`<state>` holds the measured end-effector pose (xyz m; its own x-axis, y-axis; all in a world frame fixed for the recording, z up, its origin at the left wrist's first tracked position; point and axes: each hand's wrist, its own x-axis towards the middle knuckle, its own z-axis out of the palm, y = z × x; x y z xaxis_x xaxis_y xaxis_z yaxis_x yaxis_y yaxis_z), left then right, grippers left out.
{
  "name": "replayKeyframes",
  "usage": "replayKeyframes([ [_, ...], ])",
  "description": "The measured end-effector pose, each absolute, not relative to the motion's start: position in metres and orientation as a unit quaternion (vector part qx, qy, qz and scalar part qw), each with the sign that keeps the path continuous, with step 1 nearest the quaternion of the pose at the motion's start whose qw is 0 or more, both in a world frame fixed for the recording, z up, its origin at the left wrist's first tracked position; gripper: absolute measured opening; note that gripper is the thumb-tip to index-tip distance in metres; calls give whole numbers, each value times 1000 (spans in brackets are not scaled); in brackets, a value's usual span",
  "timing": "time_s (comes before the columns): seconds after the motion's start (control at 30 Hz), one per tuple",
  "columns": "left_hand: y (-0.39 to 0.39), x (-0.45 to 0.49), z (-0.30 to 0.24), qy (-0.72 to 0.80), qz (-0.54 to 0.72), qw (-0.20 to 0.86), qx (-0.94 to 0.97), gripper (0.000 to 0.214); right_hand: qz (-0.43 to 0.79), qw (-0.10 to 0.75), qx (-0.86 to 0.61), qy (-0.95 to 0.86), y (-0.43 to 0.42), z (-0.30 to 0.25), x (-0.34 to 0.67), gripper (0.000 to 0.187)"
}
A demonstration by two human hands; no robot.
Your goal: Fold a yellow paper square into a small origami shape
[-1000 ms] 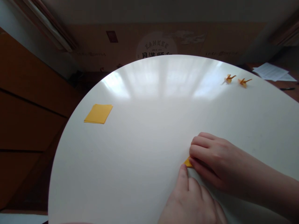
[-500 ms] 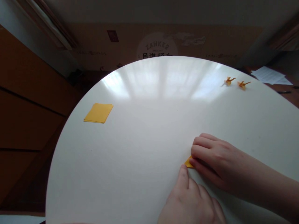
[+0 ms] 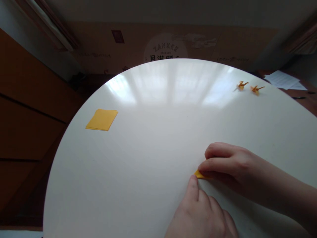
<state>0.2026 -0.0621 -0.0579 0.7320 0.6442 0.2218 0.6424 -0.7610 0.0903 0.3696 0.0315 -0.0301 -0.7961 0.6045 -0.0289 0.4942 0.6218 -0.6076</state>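
Note:
A small folded piece of yellow origami paper (image 3: 199, 175) lies on the white table, mostly hidden beneath my right hand. My left hand (image 3: 201, 213) comes up from the bottom edge, its index fingertip pressing the paper's left corner while the other fingers curl in. From the right side reaches my right hand (image 3: 228, 167), closed over the paper, with its index finger bent down onto the fold near that same corner. Its thumb is hidden below the hand.
A stack of square yellow paper sheets (image 3: 102, 119) lies on the left of the round white table (image 3: 138, 158). Two folded paper cranes, a left one (image 3: 241, 86) and a right one (image 3: 256, 90), stand at the far right. Printed sheets (image 3: 282, 80) lie on a brown surface beyond.
My right index finger has shifted left along the paper towards its corner, and that hand's fingers have spread apart somewhat. My left fingertip stays on the corner. The view has shifted slightly.

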Motion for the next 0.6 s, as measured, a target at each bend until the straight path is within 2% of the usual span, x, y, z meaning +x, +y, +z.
replayKeyframes([
  [0.27,-62,202,-55,342,114,-3,933,35,312,90,-303,-896,32,-26,371,16],
  [0.5,-60,202,-52,343,106,-23,933,31,296,101,-320,-894,28,-30,363,28],
  [0.6,-60,202,-52,344,109,-17,933,32,289,100,-328,-894,27,-30,362,24],
])
